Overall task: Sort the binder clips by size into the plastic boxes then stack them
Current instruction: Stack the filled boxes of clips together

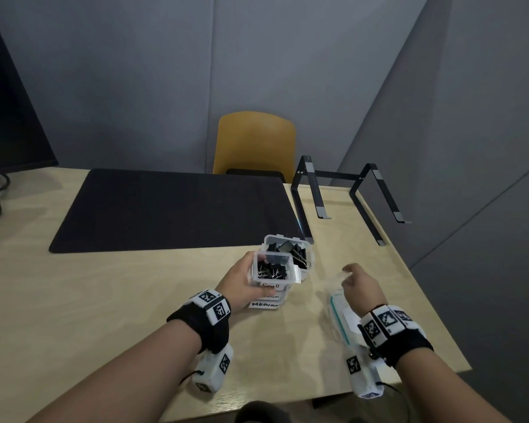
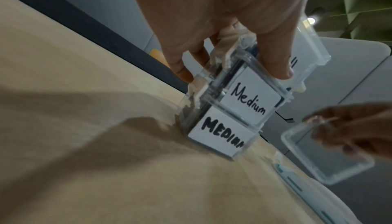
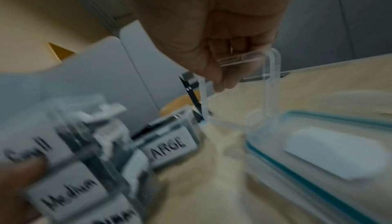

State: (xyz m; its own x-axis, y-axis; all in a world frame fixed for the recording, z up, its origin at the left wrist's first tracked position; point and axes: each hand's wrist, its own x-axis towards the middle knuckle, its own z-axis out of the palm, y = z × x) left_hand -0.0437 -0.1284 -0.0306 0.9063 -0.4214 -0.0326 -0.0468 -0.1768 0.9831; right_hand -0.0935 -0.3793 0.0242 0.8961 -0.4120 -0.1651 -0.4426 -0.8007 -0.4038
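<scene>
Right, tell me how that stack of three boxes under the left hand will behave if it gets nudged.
The stack probably tips easily: it stands tall and narrow on the table. The open Small box on top would likely spill its clips. The clear plastic looks smooth, so boxes may slide; the left hand steadies them.

You are sitting in an office, at a desk in a small booth. Grey felt-like partition panels (image 1: 287,56) close in the space ahead of your hands and to their right. A pale wooden desk (image 1: 104,300) lies under your hands, with a dark desk mat (image 1: 165,209) just beyond them. A black laptop stand (image 1: 348,190) sits past your right hand, a monitor (image 1: 9,117) stands far off to the left of your left hand, and a mustard-yellow chair (image 1: 254,141) faces you across the desk.
</scene>
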